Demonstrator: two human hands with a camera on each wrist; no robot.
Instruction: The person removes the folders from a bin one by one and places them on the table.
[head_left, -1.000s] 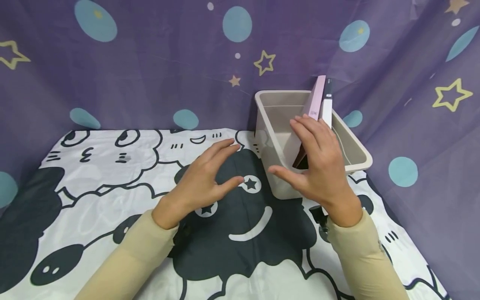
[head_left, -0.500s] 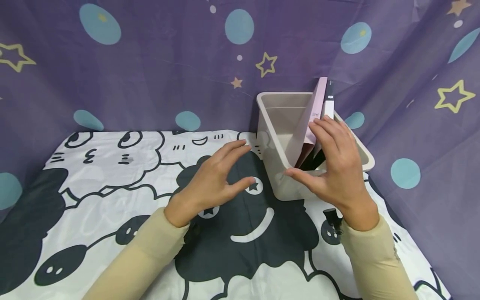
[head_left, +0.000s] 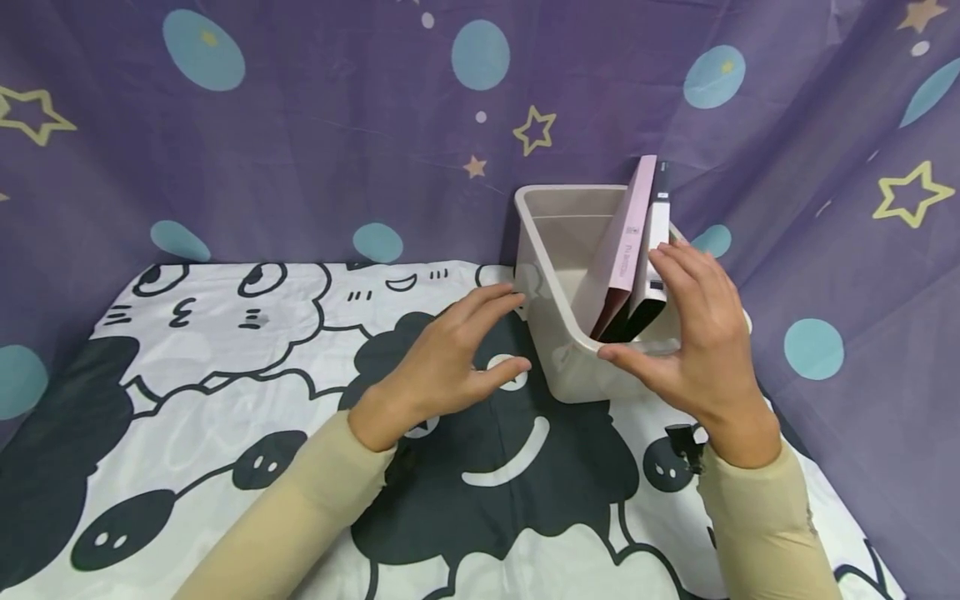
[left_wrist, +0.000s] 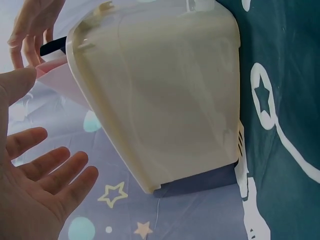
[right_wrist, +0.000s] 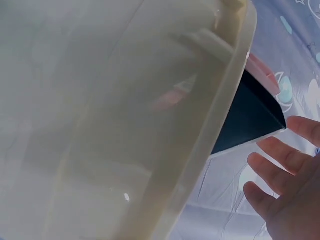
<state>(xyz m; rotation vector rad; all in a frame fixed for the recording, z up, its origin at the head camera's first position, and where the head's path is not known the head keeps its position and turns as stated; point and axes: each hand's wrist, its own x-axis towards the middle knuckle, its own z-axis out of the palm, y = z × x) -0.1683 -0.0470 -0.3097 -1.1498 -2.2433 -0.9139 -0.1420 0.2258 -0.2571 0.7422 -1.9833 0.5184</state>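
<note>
A grey-beige plastic bin [head_left: 561,367] stands at the right of the cloth. In it, leaning upright side by side, are a slim pink book-like item [head_left: 624,250] with small print on its spine and a white-and-black one [head_left: 656,250]. My right hand [head_left: 705,346] is at the bin's near right, fingers spread and slightly bent around the white-and-black item's near end. In the right wrist view its fingertips [right_wrist: 256,159] lie close to the dark end face; contact is unclear. Left of the bin, my left hand [head_left: 450,354] hovers with fingers extended, holding nothing.
A black-and-white cartoon cloth [head_left: 247,467] covers the surface. Behind it and along the right side hangs a purple curtain [head_left: 315,150] with stars and blue dots. A small black device [head_left: 684,446] sits at my right wrist.
My right hand has moved right, from the pink item's near end to the white-and-black one's, uncovering both spines. My left hand has shifted right toward the bin.
</note>
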